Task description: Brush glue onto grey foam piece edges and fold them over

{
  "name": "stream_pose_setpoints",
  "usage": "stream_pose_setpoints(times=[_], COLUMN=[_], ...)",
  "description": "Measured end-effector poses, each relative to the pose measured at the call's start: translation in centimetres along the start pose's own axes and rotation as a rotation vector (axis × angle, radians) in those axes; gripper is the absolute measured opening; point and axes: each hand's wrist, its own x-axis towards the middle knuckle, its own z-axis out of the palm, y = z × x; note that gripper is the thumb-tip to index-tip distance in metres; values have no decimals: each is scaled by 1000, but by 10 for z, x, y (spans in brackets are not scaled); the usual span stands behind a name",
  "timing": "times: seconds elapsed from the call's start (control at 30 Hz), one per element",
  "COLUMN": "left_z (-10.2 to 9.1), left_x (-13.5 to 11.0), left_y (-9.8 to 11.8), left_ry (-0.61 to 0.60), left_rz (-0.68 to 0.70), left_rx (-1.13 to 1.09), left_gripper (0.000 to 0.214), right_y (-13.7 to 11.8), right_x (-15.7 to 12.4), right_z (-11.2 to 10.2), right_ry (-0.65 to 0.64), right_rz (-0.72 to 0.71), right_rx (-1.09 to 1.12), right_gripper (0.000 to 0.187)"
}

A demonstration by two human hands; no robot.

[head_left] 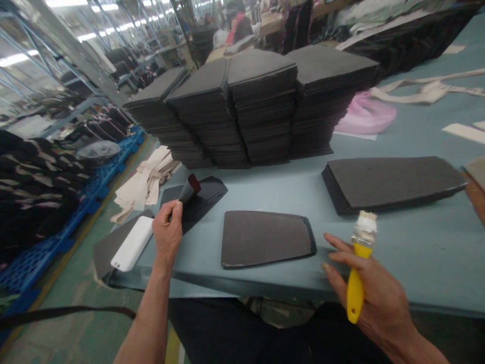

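My left hand (168, 225) is closed on the edge of a dark flexible sheet (189, 189), which curls up and shows a dark red patch. Under it lies another black piece (206, 202) on the table. A paintbrush (359, 283) with a yellow handle rests in my right hand (379, 293), its bristles pointing up and coated in white. That hand's fingers are partly stretched out, and the handle passes between them. Between my hands lies a dark grey panel (265, 238), flat and tapering to the right, with a darker layer showing along its right edge.
Tall stacks of dark panels (261, 116) stand at the back of the blue-green table (273, 187). A lower stack (394, 182) is at right. A white phone-like object (132, 243) and beige strips (146, 177) lie at left. A pink cloth (366, 115) sits behind.
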Motion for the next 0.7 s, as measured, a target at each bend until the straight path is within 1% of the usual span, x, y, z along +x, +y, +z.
stream_pose_setpoints(times=[0.07,0.13,0.2,0.23,0.27,0.33,0.4,0.47,0.57,0.63,0.7], left_z=[-8,-14,-15,-14,-12,-8,-3,2,7,10,12], left_x=[-17,-37,-57,-67,-76,-90,-101,-108,-114,-117,-121], left_y=[7,14,21,24,27,31,34,35,35,34,34], left_ry=[19,30,33,32,30,26,24,27,44,57,63], left_rz=[11,17,21,25,29,41,53,66,84,95,104], left_rx=[-13,-26,-42,-50,-60,-79,-98,-113,-123,-123,-117], left_gripper=[42,39,36,34,32,29,28,27,25,24,24], right_y=[-6,-16,-28,-35,-42,-57,-74,-90,-114,-127,-136], right_x=[13,30,49,59,69,88,107,126,150,161,167], right_z=[-9,-15,-13,-9,-3,14,34,54,78,89,98], right_ry=[27,19,-6,-32,-51,-95,-174,-287,-498,-582,-620], right_rz=[-18,-28,-16,-14,-10,9,51,123,225,255,267], right_rx=[-6,46,142,196,256,385,439,420,355,276,209], right_gripper=[7,6,6,6,5,9,13,19,30,36,34])
